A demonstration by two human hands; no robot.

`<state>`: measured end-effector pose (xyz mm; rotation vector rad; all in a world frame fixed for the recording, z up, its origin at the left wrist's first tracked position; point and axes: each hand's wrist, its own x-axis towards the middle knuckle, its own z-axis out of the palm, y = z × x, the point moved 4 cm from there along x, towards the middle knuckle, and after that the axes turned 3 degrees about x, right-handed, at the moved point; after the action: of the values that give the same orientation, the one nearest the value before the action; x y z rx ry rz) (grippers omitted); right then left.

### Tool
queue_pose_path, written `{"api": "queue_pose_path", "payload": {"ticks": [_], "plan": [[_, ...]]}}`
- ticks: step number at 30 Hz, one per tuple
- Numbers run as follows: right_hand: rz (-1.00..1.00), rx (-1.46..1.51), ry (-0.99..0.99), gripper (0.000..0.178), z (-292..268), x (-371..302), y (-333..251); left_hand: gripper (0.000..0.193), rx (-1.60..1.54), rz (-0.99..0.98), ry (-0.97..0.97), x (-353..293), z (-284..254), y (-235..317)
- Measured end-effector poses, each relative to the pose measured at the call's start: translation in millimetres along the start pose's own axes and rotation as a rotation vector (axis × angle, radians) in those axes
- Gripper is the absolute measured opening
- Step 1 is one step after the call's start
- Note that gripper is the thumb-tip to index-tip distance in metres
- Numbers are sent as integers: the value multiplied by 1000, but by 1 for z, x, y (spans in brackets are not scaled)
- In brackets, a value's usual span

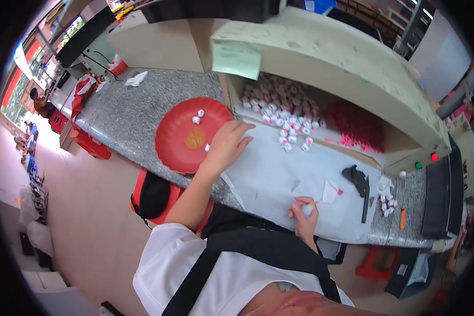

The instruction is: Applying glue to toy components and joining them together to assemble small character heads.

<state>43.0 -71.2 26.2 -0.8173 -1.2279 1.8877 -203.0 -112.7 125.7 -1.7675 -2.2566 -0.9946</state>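
My left hand [229, 143] reaches over the right rim of a red scalloped bowl [173, 150], fingers stretched toward the pile on the right, with nothing visible in them. A few small white pieces [196, 120] lie in the bowl, one beside my left wrist. My right hand [302, 216] is closed around a small pale dispenser with a yellow tip [312, 206], held above the white sheet [263, 168] near the table's front edge. Beyond the sheet, many small round white pieces with red marks [292, 116] spill out of a shelf opening.
Thin pink-red pieces [355, 129] fill the opening's right side. On the sheet lie a black crumpled cloth [356, 179], a dark strip [365, 208] and a white scrap [330, 191]. An orange tool [403, 218] lies at the right. A red stool [89, 145] stands left.
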Motion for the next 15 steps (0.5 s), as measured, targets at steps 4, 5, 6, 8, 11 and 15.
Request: {"api": "queue_pose_path", "payload": {"ticks": [4,5,6,8,11,15], "plan": [[11,121,-102,20,-48,17,-4,22,-33,104,-54,47,88,40],[2,111,-155,21,-51,18,-10,21,-33,133,-84,60,99,49],[-11,98,-210,23,-50,20,-15,20,-33,163,-109,71,106,56],[-19,105,-208,22,-59,22,-18,20,-48,219,-118,81,121,74],[-8,213,-230,23,-64,23,-14,24,-117,375,-208,80,146,97],[-74,182,-239,23,-50,10,-6,23,19,426,-251,57,178,92]]}}
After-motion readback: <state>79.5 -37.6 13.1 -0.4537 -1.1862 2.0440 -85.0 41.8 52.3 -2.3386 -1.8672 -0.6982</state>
